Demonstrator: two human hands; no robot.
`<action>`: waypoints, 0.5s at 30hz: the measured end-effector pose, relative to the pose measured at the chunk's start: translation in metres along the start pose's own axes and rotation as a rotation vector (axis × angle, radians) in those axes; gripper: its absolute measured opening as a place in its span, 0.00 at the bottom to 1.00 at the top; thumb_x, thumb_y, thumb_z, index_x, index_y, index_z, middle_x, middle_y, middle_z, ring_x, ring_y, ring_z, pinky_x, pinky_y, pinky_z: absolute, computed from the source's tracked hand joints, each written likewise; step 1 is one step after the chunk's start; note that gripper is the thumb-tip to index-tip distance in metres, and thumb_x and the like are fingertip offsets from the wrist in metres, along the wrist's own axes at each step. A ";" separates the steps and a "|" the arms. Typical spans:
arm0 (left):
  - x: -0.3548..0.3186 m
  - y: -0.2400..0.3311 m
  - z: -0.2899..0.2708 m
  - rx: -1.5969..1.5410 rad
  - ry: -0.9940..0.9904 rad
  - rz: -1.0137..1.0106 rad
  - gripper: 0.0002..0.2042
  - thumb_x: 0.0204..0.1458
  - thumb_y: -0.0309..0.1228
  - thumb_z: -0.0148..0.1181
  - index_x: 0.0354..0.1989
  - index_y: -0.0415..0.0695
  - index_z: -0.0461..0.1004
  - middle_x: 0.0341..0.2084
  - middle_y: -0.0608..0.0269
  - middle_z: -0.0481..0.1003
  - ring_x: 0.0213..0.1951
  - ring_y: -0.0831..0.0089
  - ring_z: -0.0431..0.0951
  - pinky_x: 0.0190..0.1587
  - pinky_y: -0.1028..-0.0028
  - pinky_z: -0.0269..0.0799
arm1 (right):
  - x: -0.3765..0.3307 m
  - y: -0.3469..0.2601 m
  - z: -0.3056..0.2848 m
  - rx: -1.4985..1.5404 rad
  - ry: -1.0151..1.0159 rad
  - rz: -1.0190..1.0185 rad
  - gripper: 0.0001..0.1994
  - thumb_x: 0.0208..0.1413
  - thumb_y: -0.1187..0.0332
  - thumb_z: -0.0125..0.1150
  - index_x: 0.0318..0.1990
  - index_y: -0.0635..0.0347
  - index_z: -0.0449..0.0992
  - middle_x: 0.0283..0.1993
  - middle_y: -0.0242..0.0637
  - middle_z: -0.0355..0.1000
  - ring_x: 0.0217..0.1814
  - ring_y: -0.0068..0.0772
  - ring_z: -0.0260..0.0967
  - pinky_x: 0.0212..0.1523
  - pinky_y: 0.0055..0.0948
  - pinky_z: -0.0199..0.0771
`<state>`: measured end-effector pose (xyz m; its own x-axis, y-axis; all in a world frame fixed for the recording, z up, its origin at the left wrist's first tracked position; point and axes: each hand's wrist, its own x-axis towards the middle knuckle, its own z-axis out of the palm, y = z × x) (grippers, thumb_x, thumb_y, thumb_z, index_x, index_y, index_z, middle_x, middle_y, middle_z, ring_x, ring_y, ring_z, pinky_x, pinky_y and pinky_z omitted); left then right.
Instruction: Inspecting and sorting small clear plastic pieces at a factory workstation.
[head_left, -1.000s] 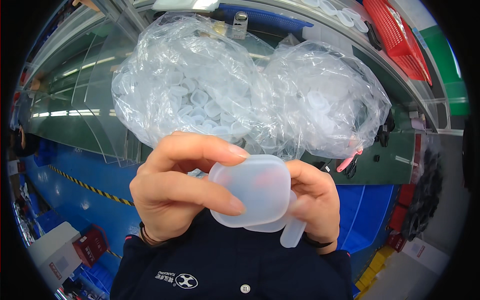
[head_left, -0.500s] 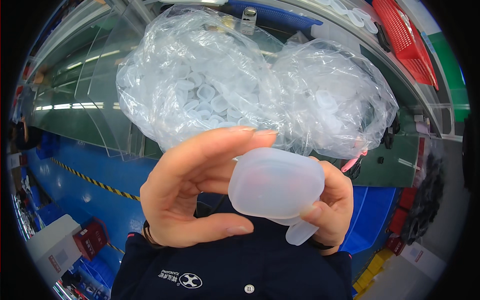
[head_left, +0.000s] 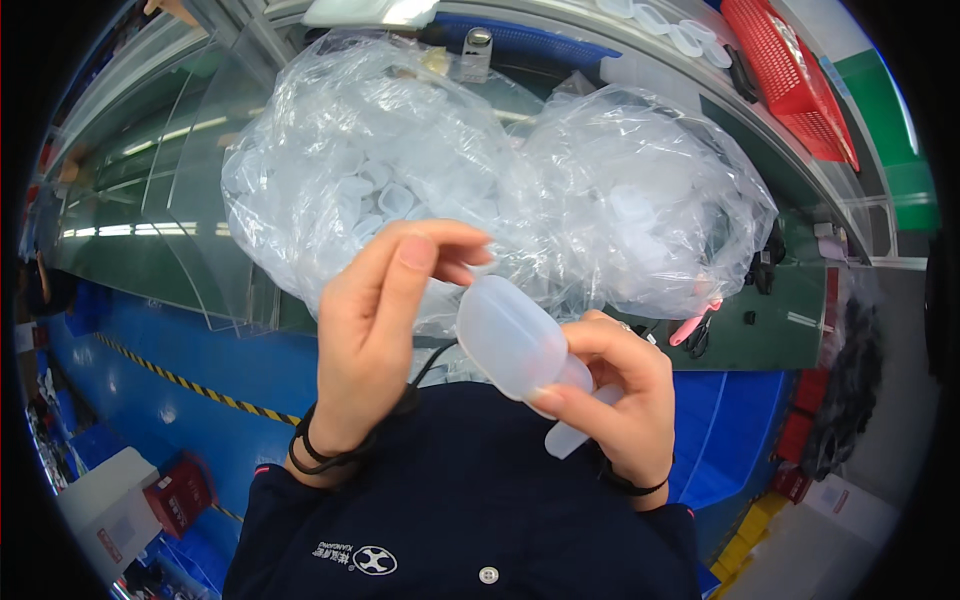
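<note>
Head view, looking down over the person's dark jacket [head_left: 470,510] toward a green bench [head_left: 760,330]. The right hand [head_left: 615,400] gripped a translucent white cup [head_left: 510,345], a soft rounded-rectangular shell, with the thumb closed over its lower end and the fingers curled behind it; the cup was tilted, its upper end pointing up and to the left, and it was held in the air just above the chest, in front of the bench. A second translucent piece [head_left: 570,435] projected below the right palm, apparently kept in the same hand; how it was pinned could not be told. The left hand [head_left: 385,330] stood just left of the cup, fingers bent and loosely gathered with the tips turned toward the cup's upper end; it held nothing, and whether a fingertip touched the cup's rim could not be told. A dark band [head_left: 325,450] circled the left wrist, another the right. Behind both hands, two clear plastic bags [head_left: 600,200] filled with many similar translucent cups rested on the bench, bulging side by side and touching. A red basket [head_left: 790,80] sat at the upper right on a shelf, well apart from the hands. Blue bins [head_left: 730,430] lay below the bench at the right.
</note>
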<state>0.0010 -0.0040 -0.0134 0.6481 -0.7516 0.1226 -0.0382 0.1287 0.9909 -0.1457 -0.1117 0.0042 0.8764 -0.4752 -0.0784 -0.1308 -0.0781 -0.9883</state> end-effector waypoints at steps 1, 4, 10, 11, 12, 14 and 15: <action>0.007 -0.010 -0.001 0.073 0.036 -0.006 0.10 0.53 0.28 0.44 0.34 0.34 0.70 0.28 0.59 0.72 0.29 0.79 0.69 0.35 0.81 0.63 | -0.002 0.005 -0.005 -0.022 0.030 -0.002 0.12 0.37 0.74 0.65 0.33 0.61 0.74 0.24 0.28 0.66 0.21 0.14 0.56 0.20 0.13 0.51; 0.003 -0.024 -0.019 0.196 0.118 -0.070 0.09 0.52 0.26 0.45 0.35 0.34 0.70 0.28 0.60 0.72 0.29 0.79 0.69 0.35 0.81 0.63 | -0.001 0.026 -0.024 0.051 0.402 0.145 0.11 0.38 0.72 0.64 0.32 0.62 0.73 0.21 0.29 0.64 0.20 0.14 0.54 0.19 0.15 0.51; 0.001 -0.031 -0.032 0.175 0.152 -0.084 0.08 0.51 0.24 0.46 0.36 0.35 0.70 0.27 0.62 0.72 0.29 0.80 0.69 0.36 0.81 0.63 | 0.045 0.077 -0.107 -0.902 0.644 0.194 0.13 0.42 0.60 0.59 0.35 0.56 0.73 0.22 0.38 0.64 0.22 0.30 0.61 0.25 0.26 0.62; 0.000 -0.028 -0.031 0.175 0.120 -0.089 0.08 0.51 0.24 0.46 0.36 0.36 0.70 0.27 0.62 0.72 0.30 0.80 0.69 0.36 0.81 0.64 | 0.052 0.083 -0.113 -0.904 0.653 0.172 0.13 0.42 0.60 0.59 0.35 0.56 0.73 0.22 0.38 0.64 0.22 0.30 0.61 0.25 0.26 0.62; 0.000 -0.029 -0.029 0.155 0.095 -0.083 0.08 0.50 0.25 0.47 0.36 0.37 0.70 0.27 0.61 0.73 0.31 0.78 0.70 0.36 0.80 0.64 | 0.059 0.088 -0.118 -0.955 0.669 0.104 0.15 0.43 0.59 0.59 0.39 0.54 0.72 0.27 0.41 0.66 0.24 0.35 0.62 0.27 0.30 0.62; 0.009 -0.037 -0.025 0.250 0.072 -0.047 0.08 0.50 0.25 0.47 0.36 0.37 0.70 0.28 0.60 0.73 0.32 0.76 0.71 0.37 0.79 0.64 | 0.073 0.104 -0.125 -1.005 0.670 0.023 0.17 0.43 0.58 0.58 0.42 0.52 0.71 0.31 0.45 0.68 0.26 0.40 0.64 0.30 0.34 0.63; 0.016 -0.043 -0.024 0.343 0.037 -0.024 0.08 0.49 0.25 0.47 0.37 0.38 0.70 0.28 0.59 0.73 0.32 0.74 0.72 0.37 0.78 0.64 | 0.075 0.113 -0.128 -1.117 0.688 -0.103 0.19 0.44 0.60 0.58 0.45 0.49 0.69 0.38 0.50 0.66 0.28 0.42 0.65 0.32 0.35 0.64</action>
<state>0.0315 -0.0058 -0.0556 0.6785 -0.7273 0.1031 -0.2720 -0.1183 0.9550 -0.1543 -0.2677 -0.0966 0.5352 -0.7437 0.4005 -0.6788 -0.6609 -0.3201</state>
